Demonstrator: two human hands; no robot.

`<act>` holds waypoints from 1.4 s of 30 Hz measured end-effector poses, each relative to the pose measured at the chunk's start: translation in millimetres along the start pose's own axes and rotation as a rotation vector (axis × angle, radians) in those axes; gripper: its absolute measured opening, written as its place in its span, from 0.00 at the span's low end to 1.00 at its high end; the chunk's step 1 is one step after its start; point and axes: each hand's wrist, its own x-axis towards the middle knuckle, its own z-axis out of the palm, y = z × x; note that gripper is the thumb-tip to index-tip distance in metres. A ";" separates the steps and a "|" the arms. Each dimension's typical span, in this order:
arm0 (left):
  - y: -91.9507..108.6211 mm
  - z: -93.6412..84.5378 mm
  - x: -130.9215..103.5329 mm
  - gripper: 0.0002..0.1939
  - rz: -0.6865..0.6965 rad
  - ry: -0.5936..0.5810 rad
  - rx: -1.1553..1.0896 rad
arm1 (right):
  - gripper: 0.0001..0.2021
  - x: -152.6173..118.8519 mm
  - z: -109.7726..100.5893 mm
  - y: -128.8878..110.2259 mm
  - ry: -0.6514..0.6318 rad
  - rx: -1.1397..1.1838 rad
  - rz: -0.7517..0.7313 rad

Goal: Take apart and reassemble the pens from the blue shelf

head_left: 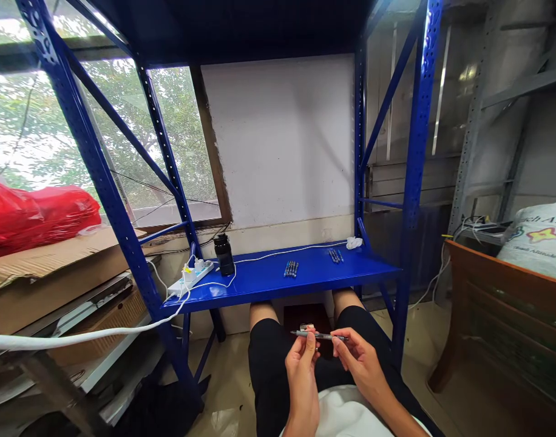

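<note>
Above my lap a slim grey pen (322, 335) lies level between my two hands. My left hand (303, 364) pinches it near its left end, thumb on the near side. The fingertips of my right hand (357, 358) are closed on its right end. Beyond my knees, on the blue shelf (260, 285), one group of pens (291, 269) lies side by side near the middle. A second group of pens (336, 255) lies farther right and back. Behind my left fingers shows a small white and red item (306, 326), partly hidden, its kind unclear.
A black bottle (223, 255) and a white power strip (190, 278) with plugs stand at the shelf's left. A white cable (100, 335) crosses the left side. Blue rack posts (414, 152) rise on both sides. A wooden chair (469, 303) is at right.
</note>
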 end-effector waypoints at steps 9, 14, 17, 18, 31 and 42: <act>-2.6 1.3 -0.7 0.24 -0.046 0.006 0.098 | 0.24 6.8 3.5 2.5 0.032 0.155 0.052; -0.7 2.9 -1.8 0.24 -0.032 -0.008 0.091 | 0.25 7.1 4.9 0.7 -0.023 0.179 0.083; 0.5 2.2 -2.5 0.25 -0.014 -0.005 0.067 | 0.21 4.8 5.7 -0.6 -0.094 0.189 0.085; 0.6 1.9 -2.6 0.25 -0.013 0.003 0.060 | 0.20 3.3 6.1 -1.3 -0.123 0.195 0.082; 7.4 8.5 -10.0 0.30 -0.175 0.183 -0.055 | 0.21 -22.6 4.8 -19.8 -0.381 -0.313 -0.182; 12.3 8.9 -10.1 0.23 -0.191 0.067 -0.171 | 0.18 -11.2 10.4 -14.9 -0.435 -0.330 -0.313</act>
